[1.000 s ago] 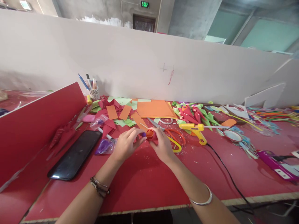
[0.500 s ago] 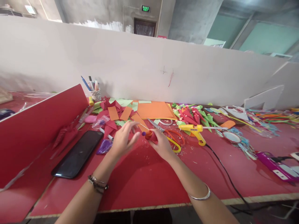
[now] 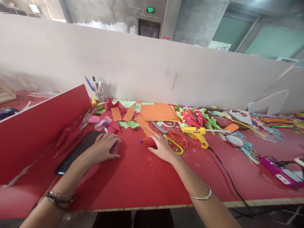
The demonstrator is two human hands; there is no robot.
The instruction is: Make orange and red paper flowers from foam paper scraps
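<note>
In the head view, my right hand (image 3: pixel 163 148) is closed around a small red paper cone (image 3: pixel 152 143) with orange paper and a purple tip at its left end. A thin pale stick (image 3: pixel 149 129) shows beside the fingers of that hand; whether they grip it I cannot tell. My left hand (image 3: pixel 103 147) is spread over a small clear packet with purple contents (image 3: pixel 116 147), thumb apart from the fingers. That hand and its forearm cover part of a black phone (image 3: pixel 77 152).
A yellow glue gun (image 3: pixel 198 134) with a black cord lies right of scissors with orange and yellow handles (image 3: pixel 177 142). Behind are orange sheets (image 3: pixel 156 112), red and green paper pieces (image 3: pixel 193 117), and a pen cup (image 3: pixel 98 95). A purple power strip (image 3: pixel 280 171) lies far right.
My left hand has moved left and down, away from the paper cone, to the purple packet. My right hand has lowered slightly with the cone, whose purple tip now points further left.
</note>
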